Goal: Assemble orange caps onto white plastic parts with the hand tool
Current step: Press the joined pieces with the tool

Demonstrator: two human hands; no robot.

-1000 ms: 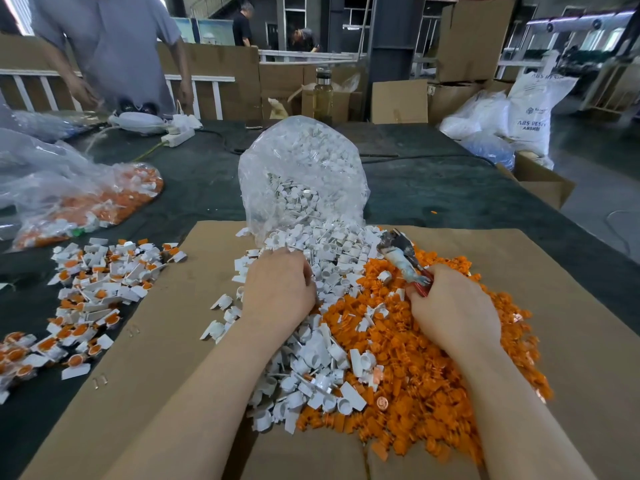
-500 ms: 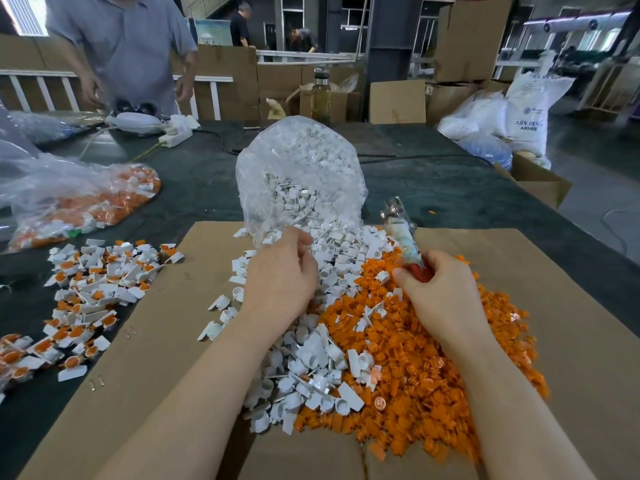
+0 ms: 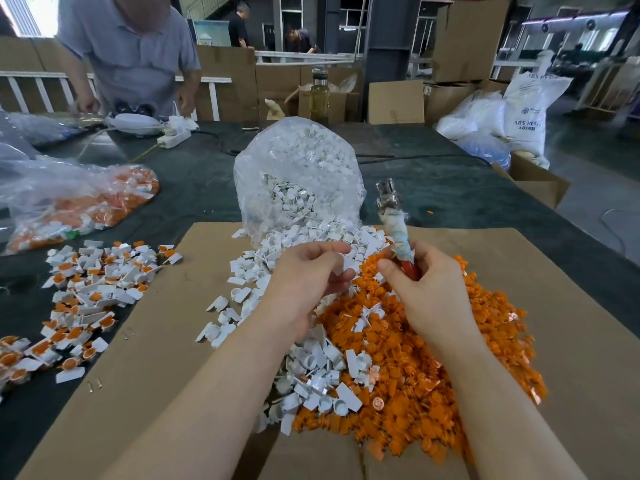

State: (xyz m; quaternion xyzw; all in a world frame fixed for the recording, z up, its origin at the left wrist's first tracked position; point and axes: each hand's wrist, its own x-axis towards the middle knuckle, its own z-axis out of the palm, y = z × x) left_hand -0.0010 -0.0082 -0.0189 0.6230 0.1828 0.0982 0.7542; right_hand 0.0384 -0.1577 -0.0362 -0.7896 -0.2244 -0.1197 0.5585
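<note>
Right now both hands are up over the heaps on the cardboard sheet (image 3: 571, 341). Left hand (image 3: 304, 282) hovers above the white plastic parts (image 3: 311, 368), fingers (image 3: 332, 251) curled in, thumb and fingertips pinching one small white piece (image 3: 343, 270) at the front of the hand. Right hand (image 3: 429, 292) is wrapped round the hand tool (image 3: 396, 230), gripping its red handle low down; the cloth-wrapped shaft and clear tip stand upright, leaning slightly left, above the hand. Tool and pinched piece sit near each other but apart.

Below the right hand spreads the orange caps (image 3: 433, 375) pile, a few white bits mixed in and some coppery discs along its edges. Just behind, a clear bag (image 3: 298, 181) of white parts spills open onto the cardboard. Off to the left on the dark surface (image 3: 433, 188), finished pieces (image 3: 93, 282), white with orange fitted in, lie scattered, and another clear bag of orange and white pieces (image 3: 79, 202) rests beyond them. Across the surface a person in a grey shirt (image 3: 135, 57) leans over a white power strip (image 3: 173, 137). A bottle (image 3: 319, 95) stands at the far edge.
</note>
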